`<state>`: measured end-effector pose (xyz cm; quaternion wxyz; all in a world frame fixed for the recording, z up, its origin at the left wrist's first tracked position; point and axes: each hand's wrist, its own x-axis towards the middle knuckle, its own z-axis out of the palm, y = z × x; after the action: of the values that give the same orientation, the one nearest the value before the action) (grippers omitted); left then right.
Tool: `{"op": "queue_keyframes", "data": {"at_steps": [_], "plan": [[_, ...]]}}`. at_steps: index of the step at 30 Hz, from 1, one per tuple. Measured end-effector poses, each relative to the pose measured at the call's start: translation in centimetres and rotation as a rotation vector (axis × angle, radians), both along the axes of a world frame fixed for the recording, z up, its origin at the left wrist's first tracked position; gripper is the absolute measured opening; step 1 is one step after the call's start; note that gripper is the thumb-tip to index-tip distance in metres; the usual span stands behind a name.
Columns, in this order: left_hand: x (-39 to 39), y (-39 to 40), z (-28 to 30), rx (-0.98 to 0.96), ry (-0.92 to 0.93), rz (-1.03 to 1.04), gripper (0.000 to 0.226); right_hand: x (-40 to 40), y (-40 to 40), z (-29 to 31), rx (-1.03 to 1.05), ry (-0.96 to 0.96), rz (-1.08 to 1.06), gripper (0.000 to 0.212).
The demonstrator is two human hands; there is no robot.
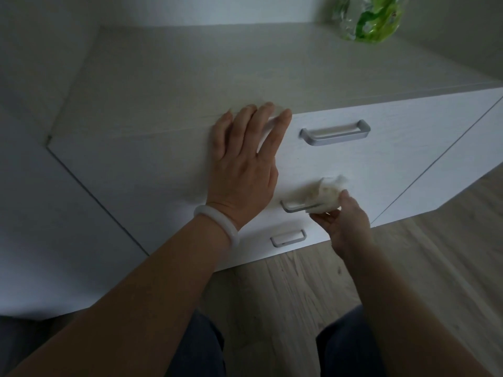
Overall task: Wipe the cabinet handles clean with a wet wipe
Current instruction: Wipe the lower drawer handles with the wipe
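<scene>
A white cabinet (136, 170) with three drawers stands before me. Its silver top handle (336, 132) is bare. My right hand (345, 227) grips a crumpled white wet wipe (325, 195) and presses it on the right end of the middle handle (295, 207). The bottom handle (288, 238) is small and uncovered. My left hand (245, 164), with a white bangle at the wrist, lies flat with fingers spread over the cabinet's top front edge, left of the top handle.
A clear bag with green print (367, 19) sits at the back right of the cabinet top. A white wall panel (40, 213) stands to the left. Wooden floor (299, 281) lies below, with my knees at the bottom.
</scene>
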<state>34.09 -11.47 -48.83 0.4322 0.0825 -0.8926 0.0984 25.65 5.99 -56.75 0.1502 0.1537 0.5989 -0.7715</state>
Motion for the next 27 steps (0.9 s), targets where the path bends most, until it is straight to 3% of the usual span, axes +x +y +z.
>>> {"op": "queue_keyframes", "data": {"at_steps": [4, 7, 14, 18, 24, 27], "plan": [[0.0, -0.1, 0.0, -0.006, 0.004, 0.008, 0.069, 0.0, -0.9, -1.6, 0.782, 0.461, 0.102, 0.022], [0.1, -0.1, 0.0, -0.016, -0.009, 0.005, 0.07, 0.2, -1.2, -2.9, 1.025, 0.794, 0.0, 0.028], [-0.1, -0.2, -0.2, -0.021, -0.004, 0.012, 0.072, 2.8, -3.0, -4.0, 0.942, 0.897, 0.178, 0.022], [-0.1, -0.3, -0.2, -0.03, 0.004, 0.012, 0.072, 1.9, -1.7, -2.9, 0.715, 0.716, 0.213, 0.024], [-0.2, -0.3, -0.2, -0.03, 0.001, 0.01, 0.072, 3.2, -3.5, -2.9, 0.7, 0.737, 0.292, 0.023], [-0.1, -0.4, -0.2, -0.034, 0.001, 0.009, 0.071, 1.6, -2.0, -2.6, 0.625, 0.658, 0.258, 0.014]]}}
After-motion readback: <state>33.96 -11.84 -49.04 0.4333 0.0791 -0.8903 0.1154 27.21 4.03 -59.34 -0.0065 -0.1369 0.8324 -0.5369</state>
